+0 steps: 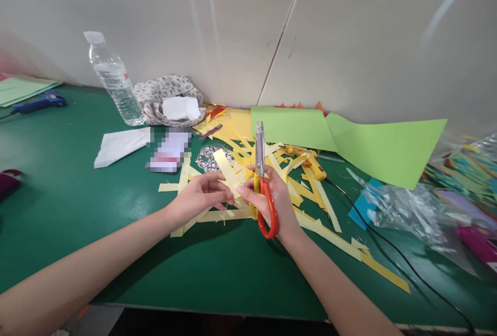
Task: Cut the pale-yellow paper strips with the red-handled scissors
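Note:
My right hand (277,201) has a pair of scissors (267,204) with red and yellow handles hooked in it, blades pointing up and away. Its thumb and fingers also pinch a pale yellow paper strip (227,168). From the left, my left hand (205,196) reaches the lower part of the same strip, its fingers curled at the edge; their exact hold is partly hidden. Beneath and behind both hands lies a loose heap of yellow paper strips (330,232). A clear packet of small shiny gems (208,159) sits just beyond my left hand.
A yellow glue gun (316,165) trails a black cord to the right. Green paper sheets (295,126) lean at the back wall. Leftward stand a water bottle (116,85), a patterned pouch (166,87), white tissue (120,145) and a phone (169,152). Clear plastic wrap (415,214) lies right.

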`<state>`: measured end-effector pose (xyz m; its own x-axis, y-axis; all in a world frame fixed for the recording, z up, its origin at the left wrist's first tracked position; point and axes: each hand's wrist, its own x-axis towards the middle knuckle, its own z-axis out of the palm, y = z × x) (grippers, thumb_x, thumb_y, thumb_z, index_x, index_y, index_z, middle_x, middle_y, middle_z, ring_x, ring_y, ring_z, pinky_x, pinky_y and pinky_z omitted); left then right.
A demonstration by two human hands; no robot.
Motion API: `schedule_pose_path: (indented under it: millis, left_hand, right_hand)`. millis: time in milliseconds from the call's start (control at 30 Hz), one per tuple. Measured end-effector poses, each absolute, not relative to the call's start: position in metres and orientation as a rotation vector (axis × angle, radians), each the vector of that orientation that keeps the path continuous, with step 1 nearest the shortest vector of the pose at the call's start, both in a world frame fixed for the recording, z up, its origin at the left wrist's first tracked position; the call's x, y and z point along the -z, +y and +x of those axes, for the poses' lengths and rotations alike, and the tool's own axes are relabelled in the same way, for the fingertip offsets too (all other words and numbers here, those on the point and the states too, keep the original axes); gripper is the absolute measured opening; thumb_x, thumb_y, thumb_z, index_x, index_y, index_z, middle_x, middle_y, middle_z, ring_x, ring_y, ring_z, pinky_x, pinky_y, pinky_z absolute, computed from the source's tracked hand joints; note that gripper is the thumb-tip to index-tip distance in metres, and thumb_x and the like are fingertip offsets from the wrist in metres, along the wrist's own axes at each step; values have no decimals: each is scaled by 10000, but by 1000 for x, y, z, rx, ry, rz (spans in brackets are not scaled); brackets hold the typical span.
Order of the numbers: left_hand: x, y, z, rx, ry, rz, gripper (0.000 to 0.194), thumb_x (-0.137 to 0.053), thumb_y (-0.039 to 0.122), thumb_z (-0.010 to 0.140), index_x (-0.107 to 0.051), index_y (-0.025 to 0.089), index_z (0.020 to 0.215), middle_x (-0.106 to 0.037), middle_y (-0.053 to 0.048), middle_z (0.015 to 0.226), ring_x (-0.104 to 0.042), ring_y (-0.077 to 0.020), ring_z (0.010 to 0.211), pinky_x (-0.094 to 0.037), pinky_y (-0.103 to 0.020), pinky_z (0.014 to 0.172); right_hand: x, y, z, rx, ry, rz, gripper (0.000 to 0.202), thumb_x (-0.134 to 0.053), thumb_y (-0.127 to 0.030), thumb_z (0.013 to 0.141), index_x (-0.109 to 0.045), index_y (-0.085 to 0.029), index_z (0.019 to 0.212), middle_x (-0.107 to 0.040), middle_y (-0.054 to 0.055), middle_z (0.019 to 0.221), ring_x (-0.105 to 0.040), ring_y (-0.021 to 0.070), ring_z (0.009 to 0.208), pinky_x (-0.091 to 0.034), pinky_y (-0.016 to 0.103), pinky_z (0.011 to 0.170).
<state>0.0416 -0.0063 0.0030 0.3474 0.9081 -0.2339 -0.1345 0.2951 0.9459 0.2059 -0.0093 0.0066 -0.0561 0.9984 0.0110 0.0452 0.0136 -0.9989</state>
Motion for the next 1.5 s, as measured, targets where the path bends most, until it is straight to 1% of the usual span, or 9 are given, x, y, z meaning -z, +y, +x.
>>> schedule_pose_path:
  millis: [167, 367, 567, 667, 767, 933, 1067, 1300, 1500]
  left_hand:
    - [-3, -7, 42, -839, 960, 1048, 289, -711, 195, 647, -528, 158, 868, -661, -24, 704, -643, -160, 694, -469, -268, 589]
    - [-3, -6, 42, -836, 948, 1069, 277, -704, 195, 660, -569, 144, 897, -670, -45, 734, -641, -159, 697, -469, -271, 600]
    - [-5, -7, 42, -824, 959, 1073, 240, -707, 202, 660, -579, 142, 854, -675, -50, 730, -643, -168, 703, -472, -277, 601]
    - [-4, -6, 42, -831, 955, 1086, 224, -701, 219, 674, -602, 144, 860, -665, -49, 777, -637, -159, 725, -479, -264, 604]
    - [-1, -3, 39, -907, 949, 1065, 187, -698, 261, 685, -633, 156, 826, -654, -43, 826, -619, -145, 748, -495, -249, 627]
    - [1, 5, 32, -1143, 966, 919, 159, -703, 310, 690, -646, 164, 722, -617, -5, 729, -567, -95, 669, -504, -218, 640]
    - [0, 11, 26, -1257, 986, 831, 163, -723, 317, 665, -651, 179, 711, -597, 20, 709, -550, -75, 642, -500, -197, 631]
    - [-1, 14, 25, -1306, 1024, 807, 168, -731, 318, 655, -667, 178, 723, -598, 11, 720, -549, -79, 647, -495, -192, 600]
    - [0, 13, 24, -1292, 1025, 811, 173, -724, 328, 665, -638, 184, 705, -594, 23, 690, -549, -77, 637, -482, -180, 578]
  right_hand:
    - [-6, -8, 206, -1219, -1314, -1171, 467, -730, -239, 598, -460, -223, 978, -551, -86, 588, -525, 109, 528, -459, 289, 608]
    - [-7, -8, 206, -1201, -1333, -1168, 452, -725, -262, 610, -462, -225, 976, -551, -84, 588, -529, 110, 528, -472, 296, 618]
    - [-8, -8, 206, -1224, -1345, -1205, 481, -751, -225, 564, -469, -219, 954, -571, -70, 617, -548, 115, 575, -470, 287, 628]
    - [-7, -8, 206, -1220, -1372, -1191, 490, -753, -235, 555, -456, -223, 945, -570, -72, 616, -555, 121, 575, -474, 296, 629]
    - [-7, -8, 206, -1221, -1413, -1174, 473, -746, -246, 565, -454, -228, 937, -561, -77, 602, -554, 123, 567, -473, 296, 618]
    - [-7, -10, 207, -1256, -1441, -1184, 477, -745, -237, 566, -452, -231, 942, -575, -67, 616, -546, 120, 548, -465, 278, 564]
    - [-6, -10, 208, -1250, -1451, -1192, 483, -744, -255, 571, -443, -234, 948, -585, -60, 628, -562, 130, 564, -480, 295, 589]
    - [-8, -10, 208, -1262, -1464, -1180, 478, -749, -229, 567, -455, -227, 943, -588, -60, 622, -564, 127, 569, -481, 286, 594]
    - [-7, -9, 208, -1267, -1463, -1170, 473, -752, -237, 564, -454, -229, 931, -576, -65, 609, -565, 129, 566, -478, 286, 592]
